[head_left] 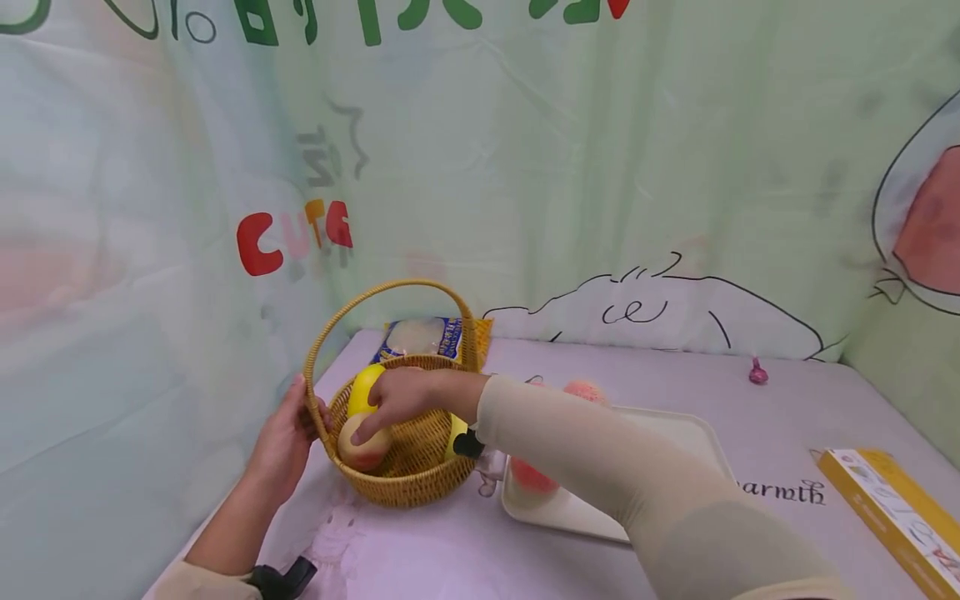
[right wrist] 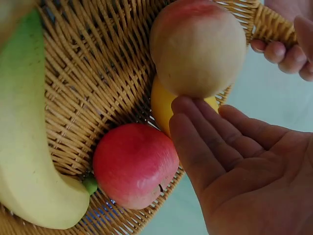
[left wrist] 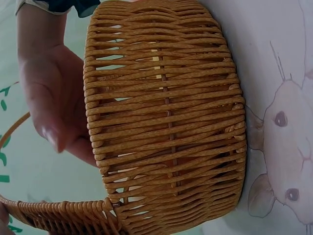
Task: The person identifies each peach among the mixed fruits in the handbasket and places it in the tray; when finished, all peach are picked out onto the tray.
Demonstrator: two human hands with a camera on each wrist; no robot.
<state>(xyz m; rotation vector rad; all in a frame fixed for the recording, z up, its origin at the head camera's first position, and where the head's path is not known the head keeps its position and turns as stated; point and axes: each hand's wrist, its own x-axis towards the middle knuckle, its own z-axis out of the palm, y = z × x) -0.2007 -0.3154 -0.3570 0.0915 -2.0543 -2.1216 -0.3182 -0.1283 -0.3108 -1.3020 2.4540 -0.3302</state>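
My left hand (head_left: 273,450) grips the wicker basket (head_left: 405,493) at the left foot of its arched handle, fingers around it. My right hand (head_left: 397,396) reaches into the basket from the right, over the fruit. In the right wrist view its palm faces the camera, and the straight fingertips touch the lower side of a peach (right wrist: 198,46). Behind the peach and fingers, a yellow fruit (right wrist: 162,105) is partly covered. A red apple (right wrist: 134,164) and a banana (right wrist: 29,147) lie in the basket too. The left wrist view shows mainly the woven side (left wrist: 166,112).
A white tray (head_left: 570,517) stands right of the basket, with pink-red fruit (head_left: 531,475) on it, partly hidden by my right sleeve. Behind the basket lies a blue-and-yellow bag (head_left: 420,337). A small purple onion (head_left: 758,372) and a yellow box (head_left: 892,517) are farther right. Printed curtains enclose the table.
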